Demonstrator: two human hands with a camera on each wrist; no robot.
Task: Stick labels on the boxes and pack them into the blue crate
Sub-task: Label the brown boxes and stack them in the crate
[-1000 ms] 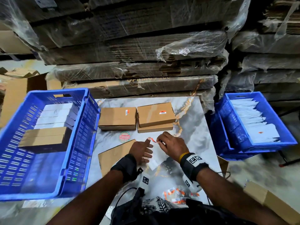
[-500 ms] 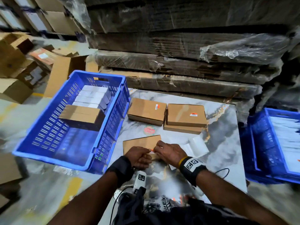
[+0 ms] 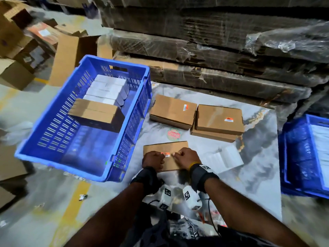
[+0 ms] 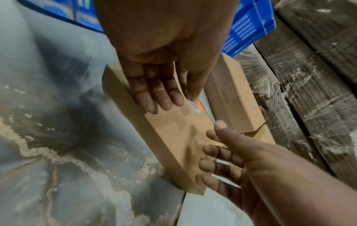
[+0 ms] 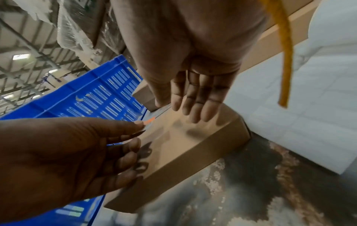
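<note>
A flat brown box lies on the marble table top close in front of me, and both hands are over it. My left hand pinches one end of a small white and orange label between thumb and forefinger, just above the box. My right hand hovers beside it with straight fingers and holds nothing. The blue crate stands to the left with white boxes and a brown box inside.
Behind the flat box lie a labelled box and two stacked ones. A white backing sheet lies to the right, and a second blue crate stands beyond it. Wrapped cardboard stacks rise at the back. Cartons stand on the floor at left.
Both hands have carried the label from the white backing sheet leftward onto the flat brown box. My view has swung left and down.
</note>
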